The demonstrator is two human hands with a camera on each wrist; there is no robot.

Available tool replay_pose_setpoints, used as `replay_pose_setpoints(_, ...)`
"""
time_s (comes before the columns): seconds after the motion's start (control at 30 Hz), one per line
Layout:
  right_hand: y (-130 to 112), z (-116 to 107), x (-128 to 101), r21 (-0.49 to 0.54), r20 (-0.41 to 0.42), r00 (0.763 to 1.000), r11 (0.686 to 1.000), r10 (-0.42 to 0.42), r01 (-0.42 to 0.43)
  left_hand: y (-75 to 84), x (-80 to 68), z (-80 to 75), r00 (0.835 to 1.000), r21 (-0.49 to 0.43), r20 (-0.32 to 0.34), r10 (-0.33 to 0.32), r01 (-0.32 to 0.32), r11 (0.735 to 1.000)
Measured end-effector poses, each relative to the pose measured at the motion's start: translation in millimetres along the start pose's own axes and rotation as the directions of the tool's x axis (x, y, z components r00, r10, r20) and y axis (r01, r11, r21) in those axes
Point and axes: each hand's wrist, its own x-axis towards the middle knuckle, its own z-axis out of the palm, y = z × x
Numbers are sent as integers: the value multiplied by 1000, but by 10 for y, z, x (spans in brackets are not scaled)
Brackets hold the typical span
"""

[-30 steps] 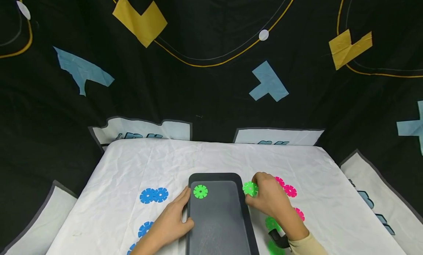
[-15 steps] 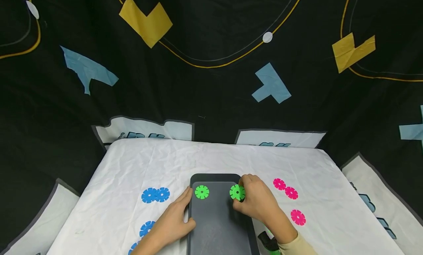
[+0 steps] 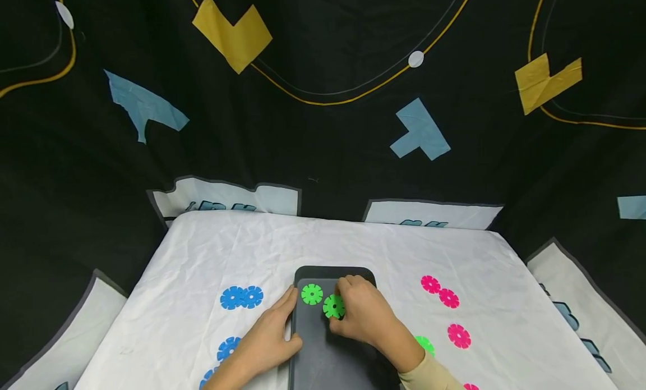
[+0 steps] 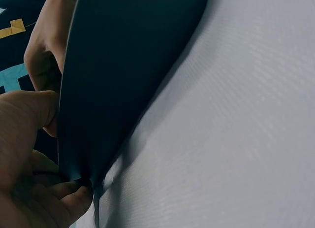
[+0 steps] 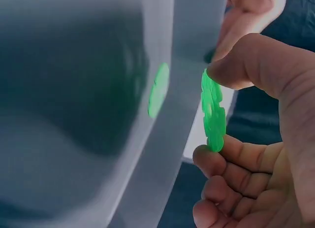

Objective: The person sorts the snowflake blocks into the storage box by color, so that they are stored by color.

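Note:
My right hand (image 3: 360, 308) pinches a green notched flower-shaped disc (image 3: 333, 306) by its edge, above the dark grey tray (image 3: 323, 373). In the right wrist view the same disc (image 5: 213, 110) stands edge-on between thumb and fingertips. A second green disc (image 3: 312, 294) lies in the tray's far left corner, left of the held one. My left hand (image 3: 264, 336) rests against the tray's left wall, its fingers extended along the outside and the thumb at the rim. The left wrist view shows its thumb and fingers (image 4: 76, 201) touching the tray's side (image 4: 118, 75).
Blue discs (image 3: 232, 298) lie on the white cloth (image 3: 333, 241) left of the tray, partly hidden by the left arm. Pink discs (image 3: 458, 336) lie to the right. Another green disc (image 3: 425, 344) shows beside the right forearm. A black curtain (image 3: 323, 154) hangs behind.
My right hand has carried the green disc leftward, from outside the tray's right edge to over the tray, near the other green disc. The left hand stays at the tray's side.

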Motion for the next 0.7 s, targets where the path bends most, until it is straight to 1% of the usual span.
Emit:
replay_pose_setpoints(0.17, -98, 97, 56, -4, 36, 998, 999, -46, 46, 1, 4, -11, 1000, 5, 11, 0, -1, 1000)
replay_pose_setpoints(0.33, -159, 175, 100, -6, 57, 996, 998, -63, 63, -5, 13, -8, 1000, 9, 14, 2, -2, 1000)
replay_pose_setpoints(0.5, -207, 245, 139, -23, 112, 992, 997, -65, 68, -11, 18, -7, 1000, 15, 15, -5, 5, 1000)
replay_pose_setpoints(0.7, -265, 300, 179, -41, 195, 979, 997, -64, 73, -17, 9, -11, 1000, 19, 9, -4, 4, 1000)
